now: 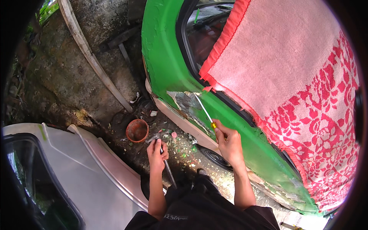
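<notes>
My right hand (230,147) is closed around the yellow handle of a screwdriver (205,110). The long shaft points up and left, its tip at the upper edge of a bare grey patch (188,104) where paint is gone from the green car body (163,50). Lower and to the left, my left hand (156,155) grips a hammer (169,173) close under its metal head, with the dark handle hanging down toward me. The hammer is apart from the car.
A pink and red floral cloth (283,61) covers the green car's window area. At left stands a silver car (92,180). A reddish-brown pot (130,134) sits on the ground among paint chips (186,155). A long curved strip (90,55) lies farther back.
</notes>
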Demonstrator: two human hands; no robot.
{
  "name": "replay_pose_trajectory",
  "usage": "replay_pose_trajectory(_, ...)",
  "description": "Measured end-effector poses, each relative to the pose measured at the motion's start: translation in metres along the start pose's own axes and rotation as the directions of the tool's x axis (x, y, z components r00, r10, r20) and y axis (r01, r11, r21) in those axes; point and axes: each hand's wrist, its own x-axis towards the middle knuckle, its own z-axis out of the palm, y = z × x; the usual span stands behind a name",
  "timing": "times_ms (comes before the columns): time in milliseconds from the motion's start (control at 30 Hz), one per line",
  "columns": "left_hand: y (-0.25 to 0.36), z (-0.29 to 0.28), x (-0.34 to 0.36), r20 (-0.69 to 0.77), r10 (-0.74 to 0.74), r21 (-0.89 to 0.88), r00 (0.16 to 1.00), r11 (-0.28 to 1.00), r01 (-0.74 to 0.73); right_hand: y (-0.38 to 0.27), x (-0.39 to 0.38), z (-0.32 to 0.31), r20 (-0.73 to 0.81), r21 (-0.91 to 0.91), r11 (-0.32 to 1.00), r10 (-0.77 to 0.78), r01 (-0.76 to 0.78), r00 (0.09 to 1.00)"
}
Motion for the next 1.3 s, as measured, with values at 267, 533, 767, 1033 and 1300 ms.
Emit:
replay_pose_trajectory(267, 0.0, 0.016, -0.009, -0.005, -0.035, -0.01, 0.999, 0.999, 0.035, 0.001, 0.015, 0.003, 0.017, -0.04, 0.992, -0.123, 0.123, 0.992)
replay_pose_trajectory(533, -0.003, 0.017, -0.005, 0.003, -0.032, 0.006, 0.999, 0.999, 0.032, -0.013, 0.004, -0.02, 0.034, -0.079, 0.997, -0.011, 0.013, 0.999)
replay_pose_trajectory(767, -0.003, 0.024, -0.008, -0.034, -0.001, -0.018, 0.999, 1.0, 0.0, -0.008, 0.032, 0.004, 0.057, -0.081, 0.995, -0.052, 0.056, 0.997)
replay_pose_trajectory(1033, -0.006, 0.009, -0.015, -0.079, -0.003, 0.012, 0.997, 1.0, 0.004, 0.0, 0.02, 0.002, 0.046, -0.081, 0.994, -0.068, 0.072, 0.997)
replay_pose_trajectory(1300, -0.02, 0.006, -0.01, -0.046, -0.009, 0.02, 0.999, 1.0, 0.01, -0.003, 0.025, -0.002, 0.056, -0.081, 0.991, -0.099, 0.103, 0.994)
